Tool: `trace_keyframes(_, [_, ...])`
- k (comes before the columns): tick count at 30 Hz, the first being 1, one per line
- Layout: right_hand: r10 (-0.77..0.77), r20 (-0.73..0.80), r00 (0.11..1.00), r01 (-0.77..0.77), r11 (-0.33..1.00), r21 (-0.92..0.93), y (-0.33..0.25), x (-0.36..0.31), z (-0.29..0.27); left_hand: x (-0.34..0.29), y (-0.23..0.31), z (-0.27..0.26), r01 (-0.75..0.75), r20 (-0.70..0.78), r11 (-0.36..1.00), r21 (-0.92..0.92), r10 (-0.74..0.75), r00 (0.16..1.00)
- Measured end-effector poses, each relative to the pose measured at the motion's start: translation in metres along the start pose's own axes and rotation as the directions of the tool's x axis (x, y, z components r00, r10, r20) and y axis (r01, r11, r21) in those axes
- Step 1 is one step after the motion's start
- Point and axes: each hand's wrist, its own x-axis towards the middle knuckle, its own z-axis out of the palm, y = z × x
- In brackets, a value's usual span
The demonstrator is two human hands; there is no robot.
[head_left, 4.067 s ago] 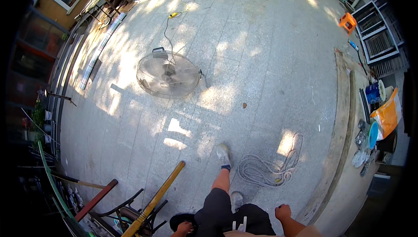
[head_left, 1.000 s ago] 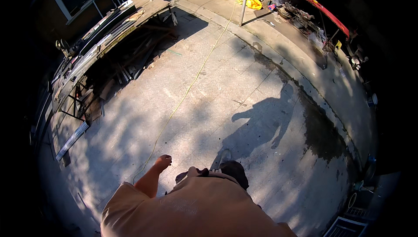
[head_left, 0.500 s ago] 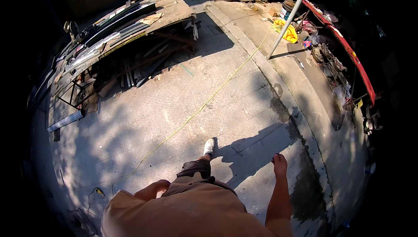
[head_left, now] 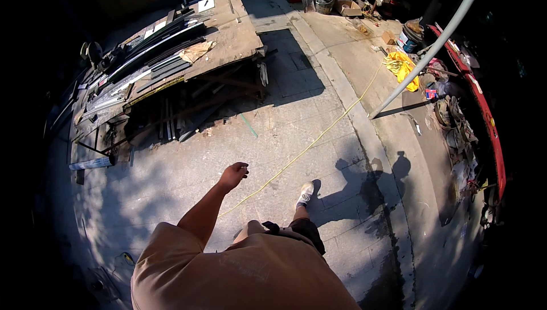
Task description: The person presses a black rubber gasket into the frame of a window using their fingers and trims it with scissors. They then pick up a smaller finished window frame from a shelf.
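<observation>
My left hand (head_left: 232, 176) is out in front of my body, above the paved ground. Its fingers are loosely bent with gaps between them, and I make out nothing held in it. The nearest thing to it is a thin yellow cord (head_left: 293, 159), which runs slantwise over the paving just to its right, apart from the hand. My right hand and arm are out of sight. One foot in a white shoe (head_left: 306, 192) is forward on the paving, right of the cord.
A wooden worktable (head_left: 238, 28) stacked with metal profiles stands ahead on the left. On the right a grey pole (head_left: 424, 59) leans near a yellow bag (head_left: 401, 70) and piled scrap beside a red beam (head_left: 484, 116). A bucket (head_left: 325, 3) and a cardboard box (head_left: 348, 8) stand behind.
My left hand has swung forward from beside my waist. My right hand has dropped out of view. The table, pole and bag appear nearer.
</observation>
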Motion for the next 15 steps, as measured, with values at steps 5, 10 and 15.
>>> trace_keyframes(5, [-0.053, 0.095, 0.994, 0.024, 0.959, 0.283, -0.205, 0.051, -0.101, 0.023, -0.105, 0.007, 0.521, -0.072, 0.846, 0.115, -0.516, 0.853])
trace_keyframes(10, [-0.736, -0.201, 0.646, 0.564, 0.638, -0.524, -0.608, 0.047, -0.147, 0.026, -0.113, 0.012, 0.723, -0.064, 0.672, 0.162, -0.724, 0.687])
trace_keyframes(15, [-0.772, -0.234, 0.591, 0.784, 0.618, -0.06, -0.954, 0.061, -0.192, 0.115, -0.046, 0.062, 0.715, 0.023, 0.694, 0.091, -0.719, 0.695])
